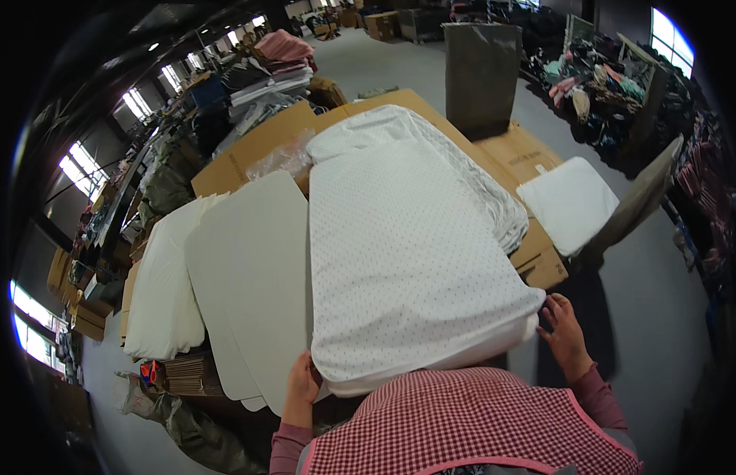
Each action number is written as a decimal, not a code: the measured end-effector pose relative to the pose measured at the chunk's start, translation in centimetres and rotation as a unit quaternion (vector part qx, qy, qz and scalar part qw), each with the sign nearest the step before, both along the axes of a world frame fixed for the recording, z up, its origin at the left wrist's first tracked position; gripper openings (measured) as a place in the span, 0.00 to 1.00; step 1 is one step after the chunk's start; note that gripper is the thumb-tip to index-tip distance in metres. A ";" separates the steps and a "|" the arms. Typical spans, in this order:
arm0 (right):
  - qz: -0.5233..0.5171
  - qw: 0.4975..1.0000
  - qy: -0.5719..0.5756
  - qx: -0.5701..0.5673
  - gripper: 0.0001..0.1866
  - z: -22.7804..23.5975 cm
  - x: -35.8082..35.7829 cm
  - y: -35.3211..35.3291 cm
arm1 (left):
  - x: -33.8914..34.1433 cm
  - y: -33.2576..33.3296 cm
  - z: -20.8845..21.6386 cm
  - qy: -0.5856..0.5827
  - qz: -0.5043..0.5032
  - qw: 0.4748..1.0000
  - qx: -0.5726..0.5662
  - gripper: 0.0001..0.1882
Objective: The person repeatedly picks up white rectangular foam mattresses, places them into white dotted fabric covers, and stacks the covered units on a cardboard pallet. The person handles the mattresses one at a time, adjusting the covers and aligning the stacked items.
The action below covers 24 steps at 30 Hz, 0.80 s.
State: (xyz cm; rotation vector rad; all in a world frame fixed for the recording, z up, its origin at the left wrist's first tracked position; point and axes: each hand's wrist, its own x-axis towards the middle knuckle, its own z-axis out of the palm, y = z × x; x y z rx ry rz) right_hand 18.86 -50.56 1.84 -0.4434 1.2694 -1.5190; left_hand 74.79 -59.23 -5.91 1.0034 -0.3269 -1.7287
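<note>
A long white pad in a dotted cover (407, 261) lies on a cardboard-topped table, its near end toward me. My left hand (301, 386) grips the near left corner of that pad, fingers curled on its edge. My right hand (564, 331) touches the near right corner, fingers spread against the fabric. Under and beyond the pad lies a stack of white quilted covers (431, 142). Several flat white boards (249, 277) lean against the pad's left side.
More white pads (166, 285) lie at the left and a white cushion (570, 202) at the right. Cardboard (534, 261) covers the table. A grey bag (481, 75) stands behind. Folded fabric stacks (265, 71) and clothing piles (605, 87) surround the grey floor (653, 301).
</note>
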 end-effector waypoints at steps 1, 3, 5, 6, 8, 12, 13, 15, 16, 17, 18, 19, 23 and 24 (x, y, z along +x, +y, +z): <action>0.029 0.992 -0.112 0.049 0.16 -0.6 0.7 0.4 | -0.2 -0.7 0.1 -0.069 0.002 0.998 0.009 0.21; 0.133 0.964 -0.204 0.110 0.24 -2.4 2.3 1.7 | -0.5 -2.0 0.6 -0.160 -0.002 0.987 -0.011 0.21; 0.200 0.966 -0.140 0.080 0.27 -4.8 4.5 3.3 | -0.8 -2.8 1.4 -0.208 -0.027 0.977 -0.044 0.21; 0.191 0.972 -0.126 0.051 0.28 -6.1 5.7 3.7 | -1.0 -3.1 1.8 -0.226 -0.046 0.971 -0.067 0.20; 0.055 0.976 -0.204 0.058 0.24 -8.0 7.7 3.6 | -1.1 -3.8 3.1 -0.242 -0.076 0.963 -0.088 0.18; 0.024 0.914 -0.380 0.140 0.10 -8.7 12.6 3.6 | -1.2 -5.5 5.7 -0.261 -0.128 0.955 -0.063 0.10; 0.096 0.924 -0.352 0.115 0.10 -8.8 14.3 3.0 | -1.3 -5.9 6.2 -0.259 -0.143 0.952 -0.082 0.09; 0.179 0.939 -0.268 0.123 0.11 -8.1 16.7 2.6 | -1.3 -6.7 7.0 -0.268 -0.185 0.940 -0.104 0.10; 0.219 0.939 -0.236 0.117 0.12 -7.7 17.5 2.1 | -1.3 -7.1 7.3 -0.251 -0.213 0.938 -0.113 0.11; 0.231 0.945 -0.199 0.120 0.15 -7.3 18.1 1.8 | -1.4 -7.4 7.5 -0.263 -0.237 0.926 -0.132 0.11; 0.230 0.940 -0.226 0.112 0.16 -6.7 18.7 1.4 | -1.3 -7.7 7.7 -0.250 -0.239 0.926 -0.149 0.11; 0.224 0.952 -0.178 0.105 0.16 -6.1 18.9 1.1 | -1.3 -8.1 7.9 -0.221 -0.245 0.930 -0.161 0.11; 0.154 0.960 -0.224 0.066 0.15 -2.7 21.2 0.0 | -0.1 -9.2 8.5 -0.092 -0.253 0.950 -0.160 0.13; 0.143 0.969 -0.199 0.044 0.12 -1.7 21.9 -0.4 | 0.4 -9.5 8.5 -0.053 -0.258 0.948 -0.177 0.14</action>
